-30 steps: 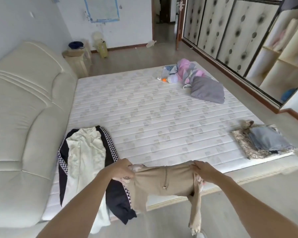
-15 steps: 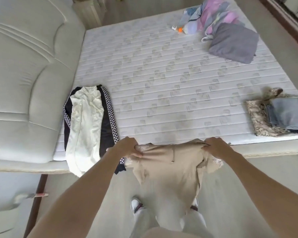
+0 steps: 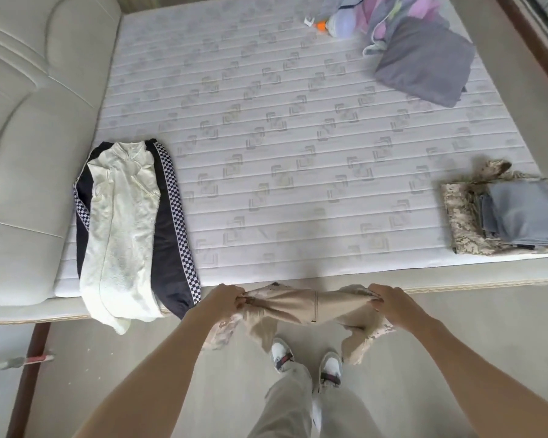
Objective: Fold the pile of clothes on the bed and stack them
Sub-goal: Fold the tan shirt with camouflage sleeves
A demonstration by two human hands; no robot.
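Here, in the head view, the left hand (image 3: 225, 300) and right hand (image 3: 389, 301) have their fingers clamped on a beige zip-front cotton garment (image 3: 310, 308), stretched at 6 o'clock just off the white quilted bed (image 3: 266, 137). A folded grey-on-camouflage stack (image 3: 513, 216) sits at 3 o'clock; 2 long garments at 9 and a loose pile (image 3: 418, 49) at 1 seem left.
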